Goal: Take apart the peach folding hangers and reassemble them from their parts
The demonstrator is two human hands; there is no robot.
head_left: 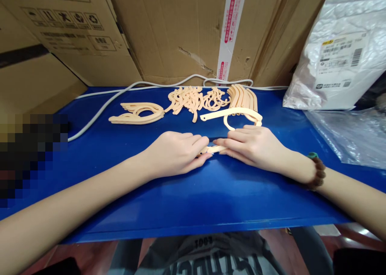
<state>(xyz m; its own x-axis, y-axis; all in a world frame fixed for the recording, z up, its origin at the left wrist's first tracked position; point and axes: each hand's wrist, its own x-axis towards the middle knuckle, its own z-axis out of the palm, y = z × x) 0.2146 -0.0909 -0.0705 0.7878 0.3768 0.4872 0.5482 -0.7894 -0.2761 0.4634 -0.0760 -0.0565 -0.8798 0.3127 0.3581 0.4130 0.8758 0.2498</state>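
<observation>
My left hand [181, 152] and my right hand [253, 148] meet over the middle of the blue table. Both are closed, fingertips pinching a small cream plastic hanger piece [214, 149] between them; much of it is hidden by the fingers. Just behind my right hand lies a long curved hanger arm [230, 112] with a hole at its end. Below it a curved hook part [227, 123] shows; whether it joins the held piece I cannot tell. Farther left rest assembled folding hangers [137, 116], stacked flat.
Loose wavy plastic parts [187, 100], small hooks [215, 100] and a row of hanger arms [241, 97] lie at the back. A white cable [102, 111] crosses behind them. Cardboard boxes [181, 33] wall the far side; a white plastic parcel [334, 58] stands right.
</observation>
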